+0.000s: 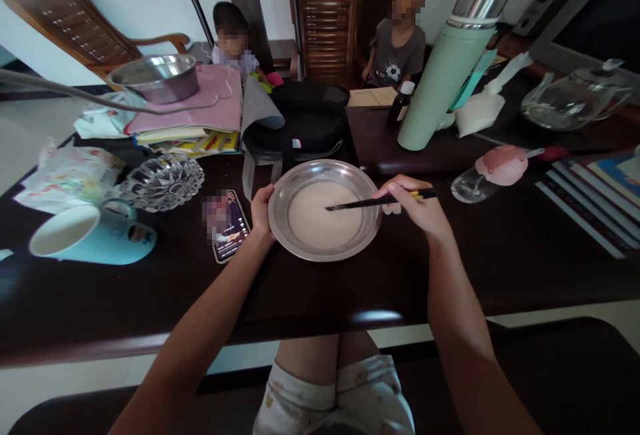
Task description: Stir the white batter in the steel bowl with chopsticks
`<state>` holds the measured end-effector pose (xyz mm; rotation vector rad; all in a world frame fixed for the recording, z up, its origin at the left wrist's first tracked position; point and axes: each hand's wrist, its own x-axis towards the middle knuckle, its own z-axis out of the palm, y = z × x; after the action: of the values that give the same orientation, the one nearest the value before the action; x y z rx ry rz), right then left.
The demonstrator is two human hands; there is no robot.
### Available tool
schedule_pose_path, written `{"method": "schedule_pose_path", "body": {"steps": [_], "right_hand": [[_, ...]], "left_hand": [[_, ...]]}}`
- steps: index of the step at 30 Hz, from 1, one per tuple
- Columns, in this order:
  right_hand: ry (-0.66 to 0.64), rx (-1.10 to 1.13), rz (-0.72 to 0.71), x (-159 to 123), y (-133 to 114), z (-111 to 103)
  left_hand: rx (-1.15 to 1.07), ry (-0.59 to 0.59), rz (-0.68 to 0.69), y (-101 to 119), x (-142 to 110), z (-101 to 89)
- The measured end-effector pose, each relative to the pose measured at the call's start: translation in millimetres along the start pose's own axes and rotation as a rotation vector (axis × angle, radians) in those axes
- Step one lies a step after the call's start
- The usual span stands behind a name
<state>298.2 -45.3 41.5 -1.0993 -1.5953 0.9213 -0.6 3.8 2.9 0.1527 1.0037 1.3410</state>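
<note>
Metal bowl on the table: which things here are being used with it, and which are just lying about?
In use:
- metal bowl, left hand at its rim
- pale liquid inside
- black chopsticks in the right hand

Apparently just lying about:
- smartphone
- light-blue mug
- cut-glass dish
- green vacuum flask
- glass teapot

a light blue mug (107, 241) sits near a clear cut-glass dish (164, 185); a round silver metal bowl (173, 86) rests on a pink-topped paper stack (215, 93); a pale green silver-capped flask (445, 81) stands beside a dark white-capped bottle (399, 108)
</note>
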Motion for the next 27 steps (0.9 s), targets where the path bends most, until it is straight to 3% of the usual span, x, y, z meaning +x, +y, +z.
{"method": "schedule_pose_path", "body": {"steps": [2, 7, 13, 19, 24, 27], "right_hand": [[0.009, 0.026, 0.014, -1.1, 0.1, -0.8], [-0.166, 0.012, -0.037, 1.3, 1.2, 6.3], [0.003, 0.025, 0.033, -0.7, 0.3, -1.4], [-0.157, 0.016, -0.022, 1.2, 1.6, 5.7], [-0.018, 0.012, 0.017, 0.4, 2.6, -2.5], [-0.051, 0.050, 0.024, -0.5, 1.9, -2.5]], "left_hand": [[-0.006, -0.003, -0.004, -0.3, 1.6, -1.1], [0.019, 0.004, 0.000, 0.1, 1.0, -0.9], [0.031, -0.002, -0.004, -1.1, 3.1, -2.7], [0.028, -0.048, -0.005, -2.9, 7.3, -7.3], [0.028, -0.034, -0.002, -2.5, 5.1, -4.6], [0.027, -0.041, -0.005, -1.6, 2.6, -2.2]]}}
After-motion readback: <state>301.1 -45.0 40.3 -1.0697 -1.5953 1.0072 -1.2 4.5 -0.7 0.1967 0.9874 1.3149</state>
